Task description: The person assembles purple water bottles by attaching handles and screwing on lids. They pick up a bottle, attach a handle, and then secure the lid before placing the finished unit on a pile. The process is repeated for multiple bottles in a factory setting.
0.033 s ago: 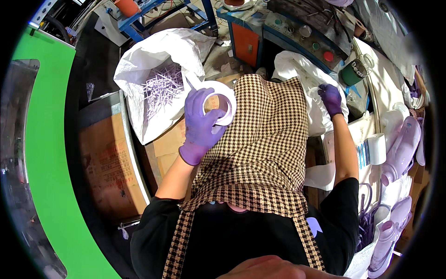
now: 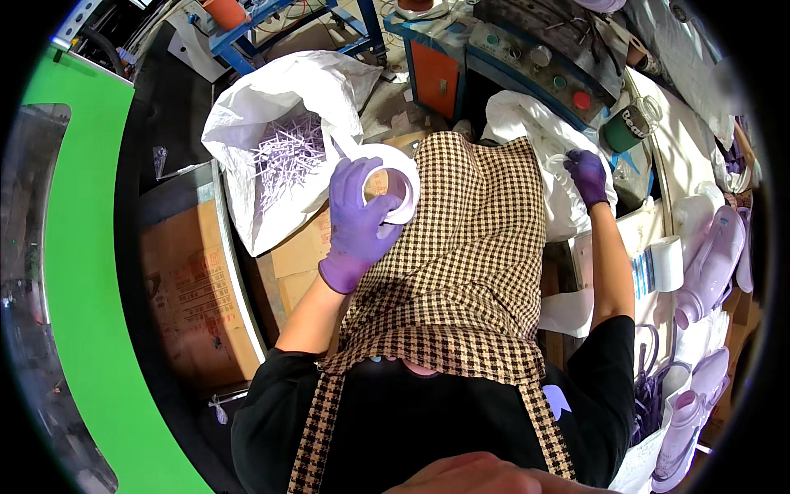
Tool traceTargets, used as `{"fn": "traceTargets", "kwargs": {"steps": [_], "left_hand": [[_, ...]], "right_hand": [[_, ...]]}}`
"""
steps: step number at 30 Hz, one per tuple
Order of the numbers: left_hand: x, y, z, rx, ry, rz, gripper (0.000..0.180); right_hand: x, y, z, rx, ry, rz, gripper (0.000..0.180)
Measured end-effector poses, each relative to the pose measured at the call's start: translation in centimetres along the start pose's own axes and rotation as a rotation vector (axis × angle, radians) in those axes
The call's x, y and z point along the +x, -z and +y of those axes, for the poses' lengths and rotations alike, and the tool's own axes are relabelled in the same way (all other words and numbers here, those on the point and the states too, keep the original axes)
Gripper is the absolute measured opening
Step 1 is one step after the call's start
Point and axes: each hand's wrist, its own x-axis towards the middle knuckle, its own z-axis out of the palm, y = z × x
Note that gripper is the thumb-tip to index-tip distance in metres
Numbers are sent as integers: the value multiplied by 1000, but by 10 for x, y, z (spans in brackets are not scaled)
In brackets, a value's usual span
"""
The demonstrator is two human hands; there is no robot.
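Holds the gloved left hand point(image 2: 359, 221) just off centre toward ten o'clock, with left fingers point(image 2: 349, 178) curled and thumb point(image 2: 382, 206) pointing toward two. Slants the bare left forearm point(image 2: 311, 319) toward one. Holds the gloved right hand point(image 2: 587, 178) out at two o'clock, right fingers point(image 2: 575, 159) bent toward ten, with right forearm point(image 2: 610, 263) pointing near twelve.

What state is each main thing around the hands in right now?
Left hand: closed on the lilac ring
Lilac ring: held, opening toward the camera
Right hand: fingers curled, at the white bag; contact unclear
White bag: crumpled
White sack: open, lilac sticks inside
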Motion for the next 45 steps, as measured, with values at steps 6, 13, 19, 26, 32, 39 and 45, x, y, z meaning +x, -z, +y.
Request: {"fn": "traceTargets", "kwargs": {"steps": [6, 13, 19, 26, 32, 39, 45], "left_hand": [[-1, 0, 1, -38, -19, 8, 32], [-6, -1, 0, -74, 16, 101, 70], [6, -7, -1, -134, 37, 131, 95], [27, -7, 1, -170, -59, 115, 110], [31, -4, 1, -201, -56, 113, 97], [34, -9, 2, -286, -9, 36, 69], [40, -10, 13, -254, -145, -24, 71]], "right_hand": [[2, 20, -5, 516, -138, -50, 35], [-80, 33, -161, 894, -85, -358, 17], [-142, 36, -264, 393, 745, 262, 17], [-142, 56, -307, 400, 941, 275, 28], [-154, 52, -298, 618, 815, 179, 22], [-155, 48, -323, 718, 867, -66, 25], [-157, 31, -331, 296, 717, -1, 15]]}}
